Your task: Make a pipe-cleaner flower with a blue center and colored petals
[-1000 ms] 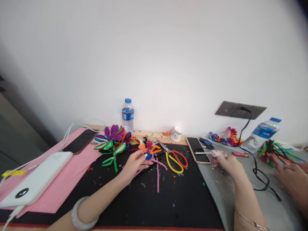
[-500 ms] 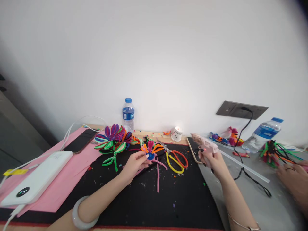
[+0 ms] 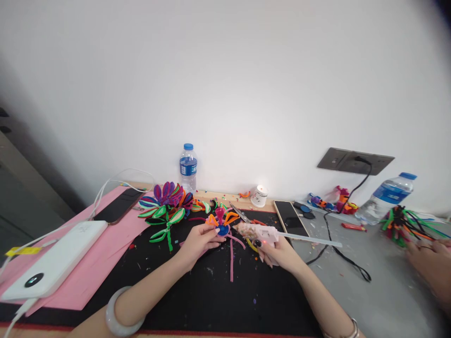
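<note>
The left hand [image 3: 199, 239] is closed on a small pipe-cleaner flower [image 3: 221, 221], fingers pinching its blue centre from below and beside. The flower sits just above the black mat [image 3: 225, 291] on the worktop, petals up, with pink stems trailing toward the near edge of the mat.

The right hand [image 3: 278, 253] is wrapped around the grip of a pink glue gun [image 3: 259, 232]. The nozzle points at the flower from the right and stands just beside it; contact cannot be confirmed. A clear glue stick [image 3: 313, 240] projects from the rear of the gun, away from the flower.

Handling judgement: the flower is light, soft and easily bent; hold it at the wound centre, not by the petals. The gun is rigid; hold it by the grip only, clear of the nozzle.

Scissors [image 3: 243, 216] lie right of the flower, largely hidden behind the gun. A phone [image 3: 291, 218] lies further right. At the far right, another person's hand [image 3: 428, 263] is cut off by the frame edge. The trigger finger position is unclear.
</note>
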`<state>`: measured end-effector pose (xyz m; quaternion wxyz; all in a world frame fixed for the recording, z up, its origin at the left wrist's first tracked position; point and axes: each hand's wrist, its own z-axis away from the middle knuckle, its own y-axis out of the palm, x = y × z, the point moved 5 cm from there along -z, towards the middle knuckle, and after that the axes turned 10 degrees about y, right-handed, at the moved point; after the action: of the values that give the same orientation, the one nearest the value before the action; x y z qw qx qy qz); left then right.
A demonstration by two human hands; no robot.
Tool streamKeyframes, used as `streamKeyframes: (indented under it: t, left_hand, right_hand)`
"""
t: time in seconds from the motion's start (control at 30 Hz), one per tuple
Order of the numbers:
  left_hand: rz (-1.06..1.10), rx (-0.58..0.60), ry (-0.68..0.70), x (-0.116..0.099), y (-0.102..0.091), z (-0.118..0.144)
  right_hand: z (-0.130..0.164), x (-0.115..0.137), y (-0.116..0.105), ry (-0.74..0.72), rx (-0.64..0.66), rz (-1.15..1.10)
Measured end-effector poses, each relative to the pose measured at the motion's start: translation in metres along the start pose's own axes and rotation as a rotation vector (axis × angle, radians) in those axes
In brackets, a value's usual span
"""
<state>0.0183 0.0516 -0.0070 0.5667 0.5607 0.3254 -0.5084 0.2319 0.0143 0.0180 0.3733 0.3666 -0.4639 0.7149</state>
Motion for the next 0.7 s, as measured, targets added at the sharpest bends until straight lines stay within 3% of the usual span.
streamKeyframes:
  t: [0.23, 0.7]
  left_hand:
    - [-0.014, 0.054, 0.004, 0.003, 0.002, 0.0]
    - [-0.014, 0.072, 0.001, 0.006, 0.002, -0.001]
  right_hand:
    - [-0.002, 0.001, 0.012, -0.011, -0.009, 0.074]
    - [0.0, 0.007, 0.013, 0.005, -0.042, 0.085]
